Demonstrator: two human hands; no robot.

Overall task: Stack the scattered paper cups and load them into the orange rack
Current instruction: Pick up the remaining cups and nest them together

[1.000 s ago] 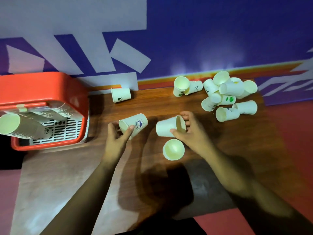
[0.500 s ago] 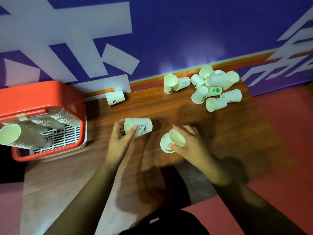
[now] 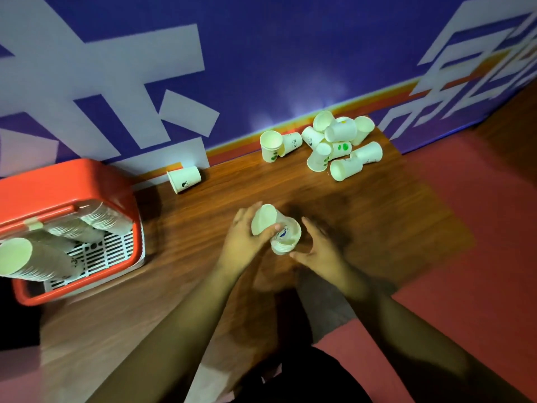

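**A:** Which step is in hand?

**B:** Stacking, I'd judge. The left hand (image 3: pixel 247 242) is feeding a white paper cup with a blue emblem (image 3: pixel 263 221) base-first into a short nest of white paper cups (image 3: pixel 281 248). The right hand (image 3: pixel 319 251) steadies that nest. Both sit over the middle of the brown wooden tabletop (image 3: pixel 377 216), straight in front of the person.

**A:** And how are the hands set?

**B:** The left hand is wrapped round the emblem cup, with the thumb across its side and the fingers behind. The right hand is half closed and curved about the base of the nest, thumb tip against it. The blur stops me saying how firmly its fingers bear.

**A:** Is the cup home?

**B:** Only partway, it seems. Its open mouth tilts up and to the left, out of line with the nest.

**A:** So what does the next move call for?

**B:** Squaring the two up and pushing straight in with a light squeeze, since thin paper walls would likely buckle. After that there is more gathering to do. A heap of loose white paper cups (image 3: pixel 340 146) lies at the far right of the table, and a single white paper cup on its side (image 3: pixel 184 178) lies by the wall.

**A:** And the rack?

**B:** The orange plastic rack (image 3: pixel 66 181) stands at the left end, well apart from the hands. It already holds long rows of nested cups (image 3: pixel 58 257).
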